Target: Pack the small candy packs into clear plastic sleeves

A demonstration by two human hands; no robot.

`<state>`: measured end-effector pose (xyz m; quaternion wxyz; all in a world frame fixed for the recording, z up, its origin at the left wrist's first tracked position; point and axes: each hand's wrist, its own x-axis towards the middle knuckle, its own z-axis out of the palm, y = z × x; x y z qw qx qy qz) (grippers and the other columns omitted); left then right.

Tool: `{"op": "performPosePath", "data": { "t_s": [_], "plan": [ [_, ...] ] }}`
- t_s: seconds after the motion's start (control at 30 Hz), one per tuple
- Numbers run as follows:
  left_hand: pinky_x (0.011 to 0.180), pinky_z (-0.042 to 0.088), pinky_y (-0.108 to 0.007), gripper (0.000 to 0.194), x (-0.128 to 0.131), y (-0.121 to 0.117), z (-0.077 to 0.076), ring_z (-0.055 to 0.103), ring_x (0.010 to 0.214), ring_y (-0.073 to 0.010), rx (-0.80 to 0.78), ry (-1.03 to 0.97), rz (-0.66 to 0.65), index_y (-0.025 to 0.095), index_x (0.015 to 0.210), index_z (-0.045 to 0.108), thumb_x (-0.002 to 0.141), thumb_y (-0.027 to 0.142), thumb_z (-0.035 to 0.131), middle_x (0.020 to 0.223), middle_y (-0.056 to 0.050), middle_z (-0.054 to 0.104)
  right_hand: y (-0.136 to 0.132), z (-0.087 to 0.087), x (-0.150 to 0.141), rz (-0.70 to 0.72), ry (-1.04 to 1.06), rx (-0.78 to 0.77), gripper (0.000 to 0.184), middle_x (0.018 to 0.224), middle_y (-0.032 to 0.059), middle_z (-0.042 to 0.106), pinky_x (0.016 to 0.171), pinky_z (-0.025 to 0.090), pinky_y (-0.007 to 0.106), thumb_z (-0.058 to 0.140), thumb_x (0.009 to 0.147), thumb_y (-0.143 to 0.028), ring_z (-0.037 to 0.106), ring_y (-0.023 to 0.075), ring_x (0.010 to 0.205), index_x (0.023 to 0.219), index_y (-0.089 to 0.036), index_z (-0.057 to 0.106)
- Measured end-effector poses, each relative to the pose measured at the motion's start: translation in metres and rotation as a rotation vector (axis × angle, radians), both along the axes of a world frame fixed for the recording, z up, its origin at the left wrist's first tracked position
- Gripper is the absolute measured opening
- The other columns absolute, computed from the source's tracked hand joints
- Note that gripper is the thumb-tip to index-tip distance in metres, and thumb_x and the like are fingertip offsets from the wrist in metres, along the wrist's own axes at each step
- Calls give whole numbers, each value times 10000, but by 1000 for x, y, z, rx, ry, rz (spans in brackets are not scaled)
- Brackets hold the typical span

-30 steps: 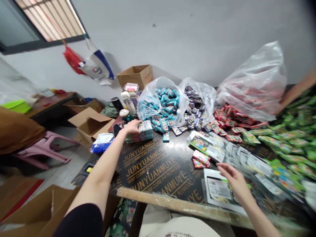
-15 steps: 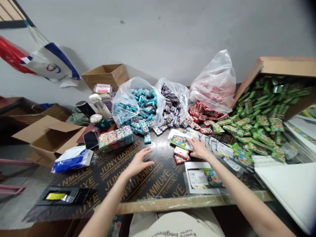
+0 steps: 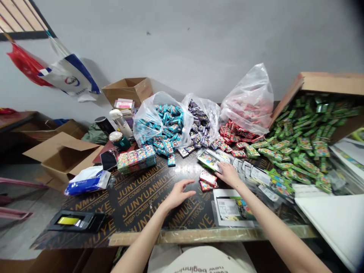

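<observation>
Though overlapped, packet point(image 3: 208, 159) apparently lengthwise, diagonally rightward.

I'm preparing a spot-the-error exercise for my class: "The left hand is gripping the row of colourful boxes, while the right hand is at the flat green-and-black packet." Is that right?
Not quite: the left hand is open over the tabletop, apart from the row of colourful boxes, as the head view shows. The rest stands: the right hand is at the flat green-and-black packet.
</observation>
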<state>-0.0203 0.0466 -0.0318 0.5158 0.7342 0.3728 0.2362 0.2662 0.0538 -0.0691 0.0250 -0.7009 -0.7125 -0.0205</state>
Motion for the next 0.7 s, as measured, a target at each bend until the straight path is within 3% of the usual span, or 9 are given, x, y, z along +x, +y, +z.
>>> {"op": "performPosePath", "data": {
  "t_s": [0.2, 0.7],
  "plan": [
    [944, 377, -363, 442, -10, -6, -11, 536, 1048, -235, -34, -23, 39, 196, 1108, 595, 692, 331, 658, 1133, -82, 602, 2, 8, -3, 11, -47, -56, 227, 948, 125, 621, 776, 383, 295, 472, 841, -340, 574, 232, 909, 937, -149, 547],
    [950, 378, -383, 439, -8, -7, -14, 540, 1056, -240, -32, -42, 40, 191, 1108, 593, 701, 347, 651, 1131, -91, 607, 2, 12, -10, 39, -118, -146, 241, 838, 144, 645, 686, 426, 284, 467, 820, -287, 624, 246, 823, 957, -101, 535]
  ]
}}
